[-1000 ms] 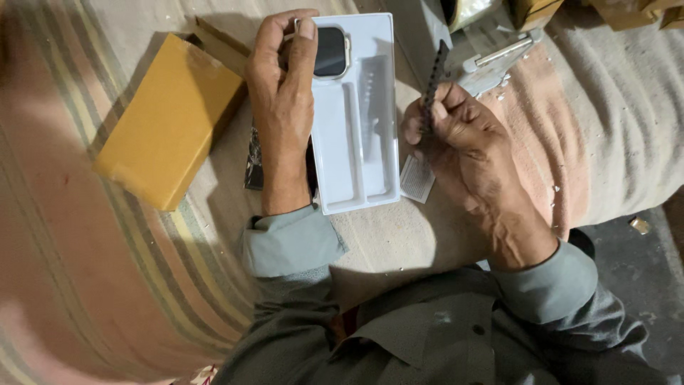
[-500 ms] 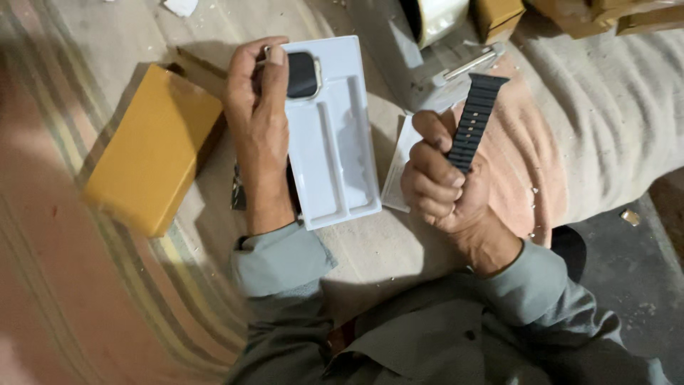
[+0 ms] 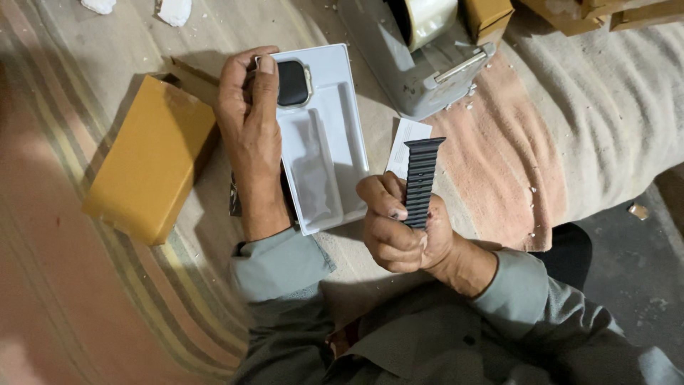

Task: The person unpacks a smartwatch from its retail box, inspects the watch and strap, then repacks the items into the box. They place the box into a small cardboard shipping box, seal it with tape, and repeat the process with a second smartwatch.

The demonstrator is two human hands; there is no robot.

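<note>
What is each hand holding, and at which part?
The right hand grips the dark ribbed watch strap at its lower end. The left hand pinches the watch body by its edge, over the white tray.

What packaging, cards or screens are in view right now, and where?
Yellow box: flat cardboard, left of the left hand.
White tray: moulded rectangle, centre.
Watch: dark blank screen, pale case, at the tray's top under the left hand's fingers.
White card: behind the black strap in the right hand.

At twelve o'clock, the clear roll of packing tape (image 3: 426,18) was cut off by the top edge; the left hand (image 3: 251,121) hid part of the square black-faced watch body (image 3: 293,83).
</note>
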